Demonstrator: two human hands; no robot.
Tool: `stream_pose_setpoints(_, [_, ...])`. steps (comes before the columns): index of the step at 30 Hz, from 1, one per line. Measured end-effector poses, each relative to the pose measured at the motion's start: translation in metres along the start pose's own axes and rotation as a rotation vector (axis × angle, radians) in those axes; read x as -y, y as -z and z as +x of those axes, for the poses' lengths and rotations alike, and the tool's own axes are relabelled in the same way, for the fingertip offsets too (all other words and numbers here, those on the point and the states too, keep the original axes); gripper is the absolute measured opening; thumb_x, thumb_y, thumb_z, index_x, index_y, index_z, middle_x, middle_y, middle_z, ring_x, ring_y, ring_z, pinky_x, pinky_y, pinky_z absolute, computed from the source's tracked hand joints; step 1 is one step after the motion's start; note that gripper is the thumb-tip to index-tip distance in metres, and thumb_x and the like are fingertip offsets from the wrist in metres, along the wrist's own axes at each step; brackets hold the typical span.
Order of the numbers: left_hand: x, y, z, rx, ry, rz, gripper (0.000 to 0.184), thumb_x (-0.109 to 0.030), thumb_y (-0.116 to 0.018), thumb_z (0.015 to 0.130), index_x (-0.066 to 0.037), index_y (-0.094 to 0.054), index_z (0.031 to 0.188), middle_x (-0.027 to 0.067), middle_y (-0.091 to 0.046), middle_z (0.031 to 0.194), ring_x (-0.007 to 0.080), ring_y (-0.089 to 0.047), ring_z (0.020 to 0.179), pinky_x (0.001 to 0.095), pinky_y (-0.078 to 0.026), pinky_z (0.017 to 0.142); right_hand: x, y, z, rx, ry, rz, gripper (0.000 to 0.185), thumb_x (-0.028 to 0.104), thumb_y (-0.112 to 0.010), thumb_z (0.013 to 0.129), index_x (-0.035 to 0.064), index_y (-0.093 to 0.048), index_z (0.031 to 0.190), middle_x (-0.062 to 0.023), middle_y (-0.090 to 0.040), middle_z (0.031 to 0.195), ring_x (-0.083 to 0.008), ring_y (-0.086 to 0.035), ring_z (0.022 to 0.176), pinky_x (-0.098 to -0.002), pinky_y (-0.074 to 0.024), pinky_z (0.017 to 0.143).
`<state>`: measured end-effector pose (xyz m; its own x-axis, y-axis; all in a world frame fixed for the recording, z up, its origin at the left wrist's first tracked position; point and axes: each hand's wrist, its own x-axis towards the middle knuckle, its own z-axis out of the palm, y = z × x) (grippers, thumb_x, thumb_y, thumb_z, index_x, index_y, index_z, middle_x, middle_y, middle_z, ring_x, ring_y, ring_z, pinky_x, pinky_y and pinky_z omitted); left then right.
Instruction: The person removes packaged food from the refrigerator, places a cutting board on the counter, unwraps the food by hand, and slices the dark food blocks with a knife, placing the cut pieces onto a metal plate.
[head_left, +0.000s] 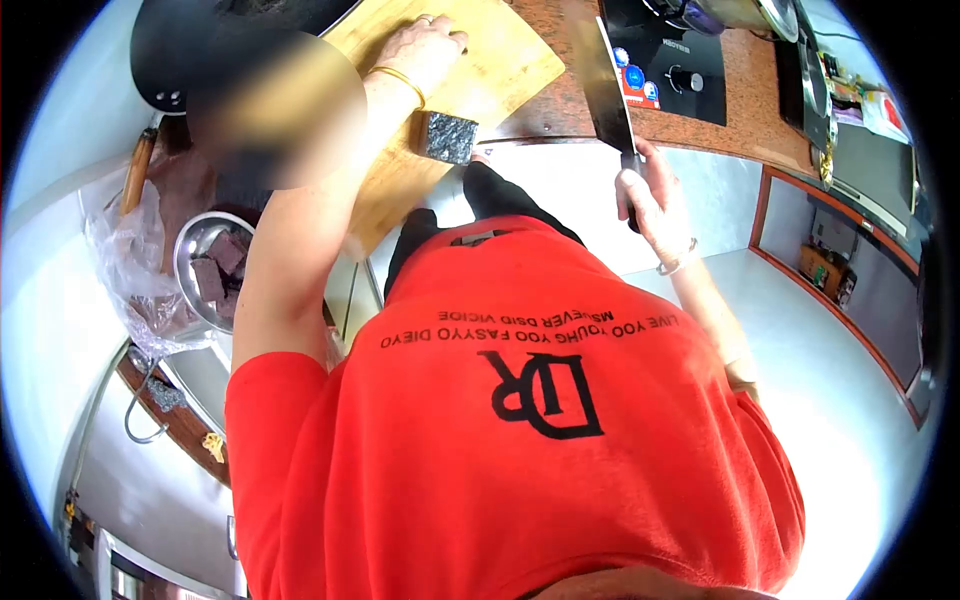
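My left hand (420, 52), with a gold bangle at the wrist, rests on the wooden cutting board (510, 60). Its fingers are bent and close together; whatever lies under them is hidden. Nearer to me, by the board's edge, sits a dark block (450, 138) with a rough, shiny face, apart from that hand. My right hand (652, 200) is closed round the black handle of a kitchen knife (605, 90). The wide blade points away from me, to the right of the board and off it.
A metal bowl (183, 262) with several dark reddish-brown blocks stands at the left, beside a clear plastic bag (130, 265). A black wok (160, 60) is at the upper left, partly behind a blurred patch. A black cooktop (690, 75) lies beyond the knife on the brown counter (755, 95).
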<state>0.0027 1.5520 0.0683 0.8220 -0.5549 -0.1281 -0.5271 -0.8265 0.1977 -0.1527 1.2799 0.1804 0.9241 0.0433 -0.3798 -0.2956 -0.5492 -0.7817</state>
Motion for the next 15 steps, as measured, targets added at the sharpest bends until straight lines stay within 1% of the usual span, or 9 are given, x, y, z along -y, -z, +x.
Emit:
stream_pose_setpoints(2, [0.001, 0.004, -0.01, 0.025, 0.03, 0.031, 0.046, -0.009, -0.056, 0.081, -0.013, -0.052, 0.127, 0.0143, -0.056, 0.117, 0.0292, -0.053, 0.111, 0.0404, -0.045, 0.094, -0.003, -0.003, -0.005, 0.017, 0.039, 0.109, 0.043, 0.026, -0.054, 0.093, 0.0008, -0.045, 0.127, -0.0001, -0.054, 0.064, -0.007, -0.05, 0.049, -0.0216, -0.0411, 0.05])
stream_pose_setpoints(5, [0.001, 0.001, -0.022, -0.14, 0.089, -0.023, 0.045, -0.004, -0.051, 0.082, -0.008, -0.051, 0.127, 0.0182, -0.061, 0.104, 0.0342, -0.06, 0.097, 0.0416, -0.049, 0.086, -0.006, -0.006, -0.004, 0.039, 0.064, 0.222, 0.04, 0.023, -0.051, 0.095, 0.0013, -0.046, 0.127, 0.0014, -0.052, 0.062, -0.0061, -0.047, 0.049, -0.0209, -0.0387, 0.048])
stream_pose_setpoints(6, [0.003, 0.002, -0.026, -0.155, 0.103, -0.02, 0.045, -0.004, -0.051, 0.082, -0.008, -0.051, 0.127, 0.0182, -0.061, 0.104, 0.0342, -0.06, 0.097, 0.0416, -0.049, 0.086, -0.005, -0.007, -0.002, 0.046, 0.081, 0.212, 0.04, 0.023, -0.051, 0.095, 0.0013, -0.046, 0.127, 0.0014, -0.052, 0.062, -0.0061, -0.047, 0.049, -0.0209, -0.0387, 0.048])
stream_pose_setpoints(8, [0.007, 0.001, -0.036, -0.251, 0.315, -0.321, 0.044, -0.005, -0.055, 0.08, -0.004, -0.051, 0.124, 0.0188, -0.059, 0.113, 0.0373, -0.061, 0.095, 0.0415, -0.049, 0.086, 0.001, -0.01, -0.001, 0.048, 0.05, 0.244, 0.039, 0.024, -0.05, 0.096, 0.0016, -0.046, 0.127, 0.0017, -0.051, 0.061, -0.0061, -0.048, 0.049, -0.0208, -0.0384, 0.048])
stream_pose_setpoints(9, [0.006, 0.002, -0.045, -0.315, 0.391, -0.5, 0.048, 0.001, -0.053, 0.081, -0.001, -0.047, 0.128, 0.0215, -0.058, 0.114, 0.0349, -0.064, 0.09, 0.0363, -0.053, 0.08, 0.004, -0.011, 0.0, 0.059, 0.053, 0.251, 0.036, 0.024, -0.048, 0.096, 0.002, -0.047, 0.124, 0.0005, -0.051, 0.062, -0.0068, -0.048, 0.049, -0.0211, -0.0388, 0.047])
stream_pose_setpoints(10, [0.007, 0.004, -0.056, -0.326, 0.407, -0.499, 0.048, 0.001, -0.053, 0.081, -0.001, -0.047, 0.128, 0.0215, -0.058, 0.114, 0.0349, -0.064, 0.09, 0.0363, -0.053, 0.08, 0.007, -0.012, 0.0, 0.074, 0.063, 0.244, 0.036, 0.024, -0.048, 0.096, 0.002, -0.047, 0.124, 0.0005, -0.051, 0.062, -0.0068, -0.048, 0.049, -0.0211, -0.0388, 0.047])
stream_pose_setpoints(12, [0.005, 0.009, -0.087, -0.358, 0.612, -1.66, 0.044, 0.005, -0.051, 0.083, 0.003, -0.048, 0.126, 0.0214, -0.059, 0.111, 0.0271, -0.065, 0.09, 0.0316, -0.055, 0.074, 0.014, -0.014, 0.003, 0.083, 0.029, 0.348, 0.03, 0.022, -0.047, 0.096, 0.0022, -0.049, 0.119, -0.0012, -0.051, 0.062, -0.0077, -0.047, 0.049, -0.0216, -0.0389, 0.047])
stream_pose_setpoints(13, [0.002, 0.015, -0.107, -0.385, 0.626, -1.655, 0.044, 0.005, -0.051, 0.083, 0.003, -0.048, 0.126, 0.0214, -0.059, 0.111, 0.0271, -0.065, 0.09, 0.0316, -0.055, 0.074, 0.015, -0.015, 0.005, 0.103, 0.051, 0.387, 0.028, 0.021, -0.046, 0.097, 0.0019, -0.05, 0.116, -0.0021, -0.051, 0.063, -0.0088, -0.047, 0.048, -0.0218, -0.039, 0.047])
stream_pose_setpoints(15, [-0.004, 0.027, -0.162, -0.566, 0.684, -1.716, 0.039, 0.005, -0.051, 0.084, 0.004, -0.051, 0.123, 0.0165, -0.059, 0.11, 0.023, -0.063, 0.091, 0.031, -0.055, 0.077, 0.024, -0.017, 0.006, 0.102, 0.075, 0.379, 0.02, 0.019, -0.045, 0.096, 0.0022, -0.049, 0.107, -0.0032, -0.051, 0.063, -0.0106, -0.048, 0.049, -0.0225, -0.0398, 0.047])
